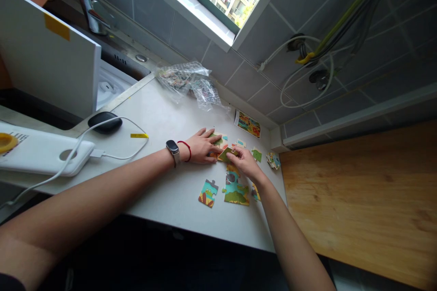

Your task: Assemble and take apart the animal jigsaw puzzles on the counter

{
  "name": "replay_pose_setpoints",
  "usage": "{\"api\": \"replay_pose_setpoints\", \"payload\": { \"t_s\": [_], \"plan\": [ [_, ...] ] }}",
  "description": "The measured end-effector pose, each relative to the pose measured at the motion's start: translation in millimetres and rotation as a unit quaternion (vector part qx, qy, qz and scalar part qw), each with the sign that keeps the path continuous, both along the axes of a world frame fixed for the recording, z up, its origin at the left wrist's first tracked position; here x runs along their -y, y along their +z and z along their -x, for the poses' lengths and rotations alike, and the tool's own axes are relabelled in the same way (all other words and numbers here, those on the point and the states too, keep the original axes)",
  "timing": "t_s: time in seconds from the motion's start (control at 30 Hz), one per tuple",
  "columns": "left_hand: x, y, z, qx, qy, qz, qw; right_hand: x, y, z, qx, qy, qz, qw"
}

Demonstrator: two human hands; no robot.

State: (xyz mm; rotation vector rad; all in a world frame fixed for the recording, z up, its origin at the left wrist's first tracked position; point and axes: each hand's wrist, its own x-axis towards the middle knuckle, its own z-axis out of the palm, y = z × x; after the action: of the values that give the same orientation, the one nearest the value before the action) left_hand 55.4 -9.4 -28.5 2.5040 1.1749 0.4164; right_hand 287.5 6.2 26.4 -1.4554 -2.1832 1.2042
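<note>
My left hand (201, 146) lies flat with fingers spread, resting partly on joined puzzle pieces (221, 140). Between the thumb and fingers of my right hand (244, 162) is a green puzzle piece (225, 154), tilted just right of my left fingertips. Below it lies a joined section of puzzle (236, 194) showing a grey animal, water and green ground. A loose frog piece (208, 193) sits to its left, and another piece (256, 192) is partly hidden by my right forearm. Farther right are a green piece (256, 154) and a small pile of pieces (273, 160).
A picture card (247, 123) lies near the wall, and clear plastic bags (191, 82) sit at the back. To the left are a black mouse (105, 122), a white power strip (44, 149) with a cable, and a sink with a tap (92, 13). A wooden board (362, 191) adjoins the right side.
</note>
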Motion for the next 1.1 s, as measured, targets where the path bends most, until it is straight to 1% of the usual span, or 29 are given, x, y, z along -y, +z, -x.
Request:
{"api": "replay_pose_setpoints", "payload": {
  "t_s": [0.17,0.27,0.53,0.6,0.7,0.77,0.8,0.83,0.9,0.93,1.0,1.03,1.1],
  "plan": [
    [-0.3,-0.7,0.2,0.001,0.001,0.004,1.000,-3.1,-1.6,1.4,0.010,-0.009,-0.012,1.000],
    [-0.9,-0.6,0.5,0.001,-0.001,0.008,1.000,-0.4,-2.5,-0.4,0.033,-0.036,-0.025,0.999],
    [-2.4,-0.7,0.5,-0.007,-0.005,0.026,1.000,28.7,-6.0,-4.0,0.049,-0.129,-0.006,0.990],
    [-2.6,-2.0,0.5,-0.006,-0.003,0.027,1.000,36.1,-6.1,-3.5,0.033,-0.151,0.018,0.988],
    [-2.8,-3.3,0.8,-0.002,-0.007,0.032,0.999,46.4,-3.0,-2.7,-0.026,-0.171,0.064,0.983],
    [-2.8,-2.8,1.3,-0.002,-0.016,0.037,0.999,52.9,0.2,-1.8,-0.060,-0.170,0.064,0.982],
    [-3.0,-2.0,1.6,-0.002,-0.020,0.040,0.999,56.0,1.5,-1.0,-0.066,-0.166,0.046,0.983],
    [-3.5,-1.0,2.1,-0.003,-0.023,0.045,0.999,59.2,2.2,0.3,-0.065,-0.155,0.012,0.986],
    [-5.6,1.8,3.5,-0.001,-0.021,0.060,0.998,65.6,0.5,4.1,-0.049,-0.113,-0.098,0.988],
    [-7.3,3.3,4.5,0.006,-0.018,0.069,0.997,68.8,-1.9,6.7,-0.038,-0.083,-0.166,0.982],
    [-12.3,6.1,7.0,0.029,-0.009,0.083,0.996,75.1,-9.6,12.7,-0.003,-0.016,-0.291,0.957],
    [-15.2,7.1,8.4,0.040,-0.007,0.088,0.995,78.3,-14.0,16.0,0.020,0.015,-0.336,0.942],
    [-20.9,7.9,11.1,0.054,-0.009,0.093,0.994,84.9,-21.8,22.7,0.075,0.059,-0.387,0.917]
  ]
}}
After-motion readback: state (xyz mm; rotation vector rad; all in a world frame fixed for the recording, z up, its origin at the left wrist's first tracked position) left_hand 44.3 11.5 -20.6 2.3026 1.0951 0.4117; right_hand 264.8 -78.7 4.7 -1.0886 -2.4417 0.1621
